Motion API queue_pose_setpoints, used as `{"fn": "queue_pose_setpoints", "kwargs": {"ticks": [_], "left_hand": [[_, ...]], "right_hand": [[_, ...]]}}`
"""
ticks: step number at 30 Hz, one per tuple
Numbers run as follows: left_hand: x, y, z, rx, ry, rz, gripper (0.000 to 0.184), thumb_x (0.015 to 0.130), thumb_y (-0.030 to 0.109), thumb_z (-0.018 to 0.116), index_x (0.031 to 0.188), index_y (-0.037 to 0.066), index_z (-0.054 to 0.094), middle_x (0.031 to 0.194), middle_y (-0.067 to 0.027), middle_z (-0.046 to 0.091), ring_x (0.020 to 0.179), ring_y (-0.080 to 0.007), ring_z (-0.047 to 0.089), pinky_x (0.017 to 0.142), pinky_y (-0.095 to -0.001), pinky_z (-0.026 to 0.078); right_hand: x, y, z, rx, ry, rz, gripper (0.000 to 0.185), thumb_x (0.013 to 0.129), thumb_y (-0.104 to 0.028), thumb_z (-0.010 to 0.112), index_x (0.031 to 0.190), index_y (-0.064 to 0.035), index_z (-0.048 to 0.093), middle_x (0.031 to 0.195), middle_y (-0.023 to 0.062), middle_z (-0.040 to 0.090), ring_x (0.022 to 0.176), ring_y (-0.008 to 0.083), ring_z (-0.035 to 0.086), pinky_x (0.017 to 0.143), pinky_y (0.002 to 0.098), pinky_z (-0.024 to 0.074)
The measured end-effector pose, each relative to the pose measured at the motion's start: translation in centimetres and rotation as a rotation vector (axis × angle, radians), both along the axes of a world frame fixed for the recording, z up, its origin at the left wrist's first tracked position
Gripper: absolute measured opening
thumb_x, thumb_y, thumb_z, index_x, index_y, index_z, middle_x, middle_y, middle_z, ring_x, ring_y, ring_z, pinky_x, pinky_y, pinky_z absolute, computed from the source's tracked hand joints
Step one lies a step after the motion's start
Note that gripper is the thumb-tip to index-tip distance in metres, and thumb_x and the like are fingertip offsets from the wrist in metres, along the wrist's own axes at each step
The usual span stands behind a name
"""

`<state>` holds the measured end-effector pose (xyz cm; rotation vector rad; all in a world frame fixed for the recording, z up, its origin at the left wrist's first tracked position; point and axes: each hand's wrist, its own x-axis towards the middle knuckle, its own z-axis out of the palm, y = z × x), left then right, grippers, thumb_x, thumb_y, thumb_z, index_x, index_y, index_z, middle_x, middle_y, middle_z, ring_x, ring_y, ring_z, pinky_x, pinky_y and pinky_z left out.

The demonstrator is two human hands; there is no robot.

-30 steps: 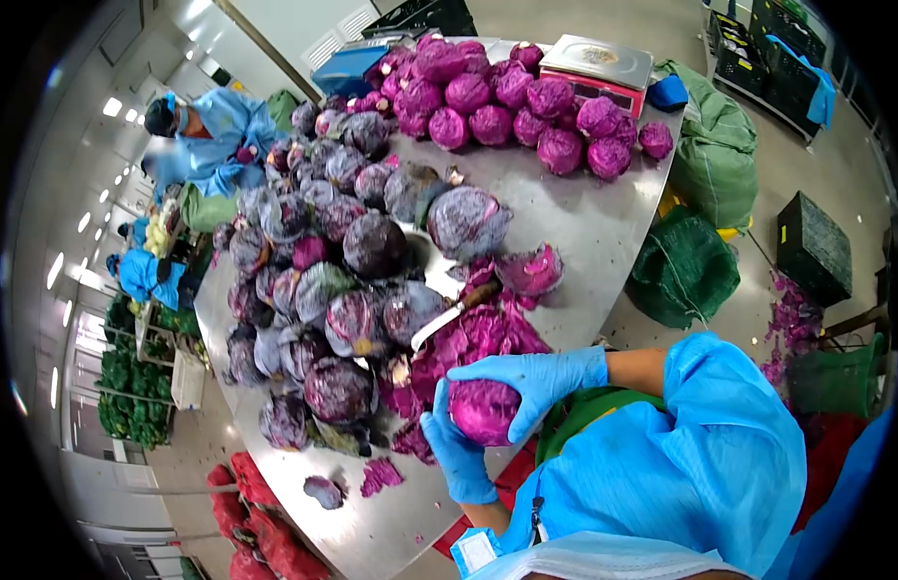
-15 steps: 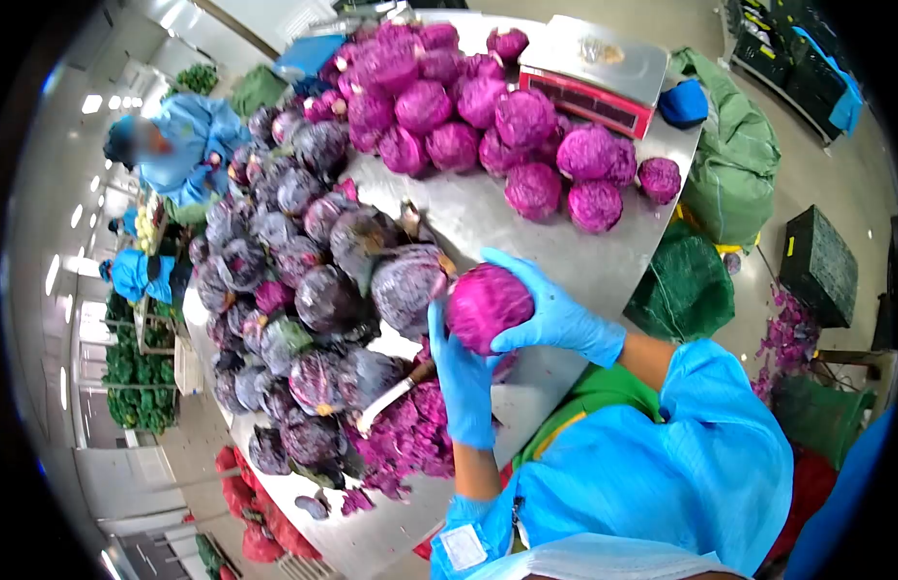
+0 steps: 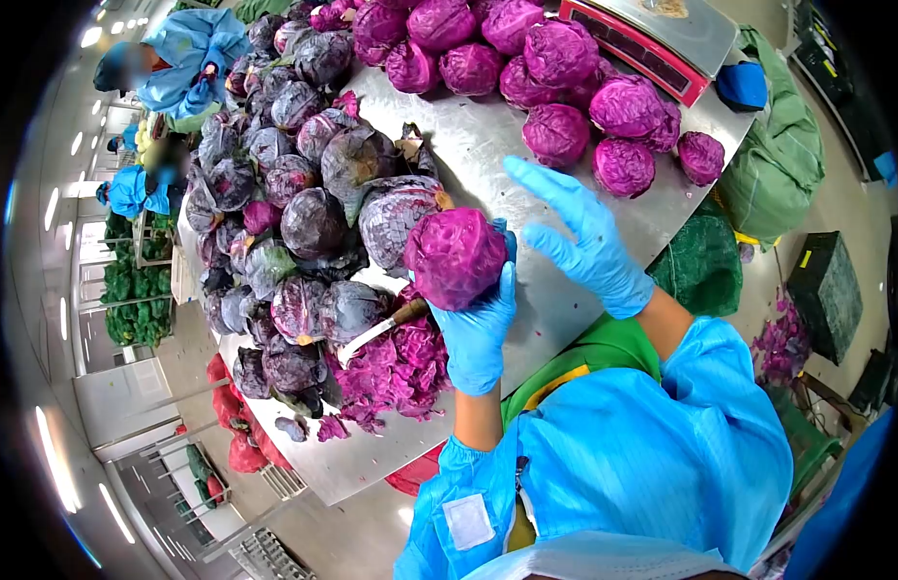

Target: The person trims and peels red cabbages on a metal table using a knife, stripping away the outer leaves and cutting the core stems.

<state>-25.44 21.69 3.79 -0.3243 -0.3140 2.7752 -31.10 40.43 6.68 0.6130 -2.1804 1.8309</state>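
In the head view a peeled, bright purple red cabbage (image 3: 456, 257) rests in my left hand (image 3: 476, 338), whose blue-gloved fingers wrap it from below and the right. Off to the right, my right hand (image 3: 584, 237) is lifted with fingers spread and nothing in it. A knife (image 3: 381, 329) with a brown handle and curved pale blade lies beside my left hand, on torn purple leaves (image 3: 396, 372). Left of the held cabbage are many unpeeled, dusky red cabbages (image 3: 314, 222). Peeled cabbages (image 3: 555, 58) are piled at the table's far side.
A scale with a red side (image 3: 642, 48) stands at the far right of the metal table (image 3: 449, 135). Green sacks (image 3: 778, 145) and a dark crate (image 3: 824, 295) are on the floor to the right. A co-worker in blue (image 3: 188, 58) is at the far left.
My right hand has let go of the cabbage and moved away to the right, its fingers opening. My left hand now holds the cabbage alone, and the view has shifted.
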Motion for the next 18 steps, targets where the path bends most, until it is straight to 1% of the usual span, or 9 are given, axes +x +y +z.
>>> {"fn": "queue_pose_setpoints", "kwargs": {"ticks": [2,3,5,7,10,14,15,16,18], "left_hand": [[-0.1,-0.2,-0.9,-0.002,-0.034,0.04,0.071,0.099,0.048,0.05,0.15,0.004,0.028,0.148,-0.0213,0.041,0.136,-0.0369,0.042,0.108,-0.0505,0.044],[0.3,0.3,-1.2,-0.816,0.107,0.127,0.07,0.098,0.049,0.051,0.149,0.005,0.03,0.148,-0.0193,0.041,0.135,-0.0368,0.042,0.107,-0.047,0.045],[0.7,2.1,0.8,-1.531,0.184,0.223,0.072,0.096,0.052,0.052,0.149,0.008,0.032,0.149,-0.0167,0.041,0.135,-0.0375,0.042,0.107,-0.047,0.046],[0.2,-0.2,0.1,-0.01,-0.122,0.054,0.079,0.091,0.061,0.054,0.149,0.012,0.033,0.149,-0.0166,0.041,0.136,-0.04,0.04,0.106,-0.0602,0.043],[1.0,-0.6,1.5,-0.483,-0.037,0.145,0.071,0.092,0.043,0.063,0.149,0.012,0.033,0.145,-0.0161,0.044,0.126,-0.0311,0.051,0.106,-0.0523,0.045],[-0.4,-0.3,2.4,-1.614,0.035,0.238,0.08,0.088,0.041,0.07,0.151,0.008,0.034,0.148,-0.0145,0.043,0.128,-0.0295,0.049,0.105,-0.0476,0.045],[0.0,0.8,3.8,-1.715,0.103,0.222,0.081,0.088,0.026,0.073,0.153,0.004,0.03,0.149,-0.0127,0.043,0.131,-0.0249,0.045,0.107,-0.041,0.041],[-0.1,1.3,4.3,-1.88,0.335,0.324,0.079,0.091,0.022,0.069,0.154,0.003,0.026,0.152,-0.0135,0.04,0.135,-0.0245,0.042,0.11,-0.0406,0.039],[0.2,0.7,3.4,-1.819,0.393,0.458,0.075,0.093,0.018,0.067,0.154,0.002,0.026,0.154,-0.0139,0.037,0.136,-0.025,0.041,0.111,-0.0398,0.038]], "right_hand": [[-0.2,-0.4,1.8,0.325,0.272,-0.065,0.068,0.092,-0.041,0.064,0.145,-0.0036,0.045,0.144,0.0154,0.049,0.134,0.0306,0.047,0.113,0.0449,0.0344],[0.7,-1.3,0.7,0.411,0.311,0.065,0.071,0.09,-0.042,0.063,0.145,-0.0031,0.044,0.146,0.0162,0.047,0.136,0.0327,0.044,0.116,0.0465,0.0294],[3.7,-2.1,-0.4,0.525,0.475,0.366,0.063,0.087,-0.041,0.064,0.136,-0.0034,0.053,0.14,0.0165,0.052,0.134,0.0317,0.047,0.117,0.0501,0.0276],[5.7,-0.7,-1.5,0.413,0.512,0.566,0.047,0.089,-0.037,0.064,0.124,-0.0056,0.064,0.128,0.015,0.062,0.125,0.0273,0.056,0.112,0.0512,0.0355],[4.9,1.6,-1.7,0.301,0.293,0.358,0.036,0.092,-0.029,0.066,0.122,-0.0095,0.067,0.122,0.0142,0.065,0.115,0.0287,0.062,0.104,0.0453,0.0459],[1.9,-0.9,-3.8,-0.525,-0.533,0.377,0.082,0.08,-0.024,0.08,0.149,-0.0088,0.038,0.142,0.013,0.051,0.124,0.0252,0.054,0.105,0.0386,0.0448],[1.4,-1.2,-3.9,-0.426,-0.64,0.533,0.095,0.079,-0.024,0.082,0.153,-0.0056,0.026,0.147,0.0126,0.044,0.128,0.0226,0.049,0.107,0.0377,0.0442],[1.2,-1.2,-4.4,-0.554,-0.745,0.508,0.093,0.079,-0.024,0.082,0.151,-0.0043,0.028,0.145,0.013,0.045,0.128,0.0232,0.05,0.107,0.038,0.0444],[0.8,-1.7,-5.6,-0.811,-0.946,0.466,0.088,0.079,-0.024,0.081,0.149,-0.0019,0.032,0.142,0.0136,0.049,0.127,0.0242,0.052,0.107,0.0384,0.0448]]}}
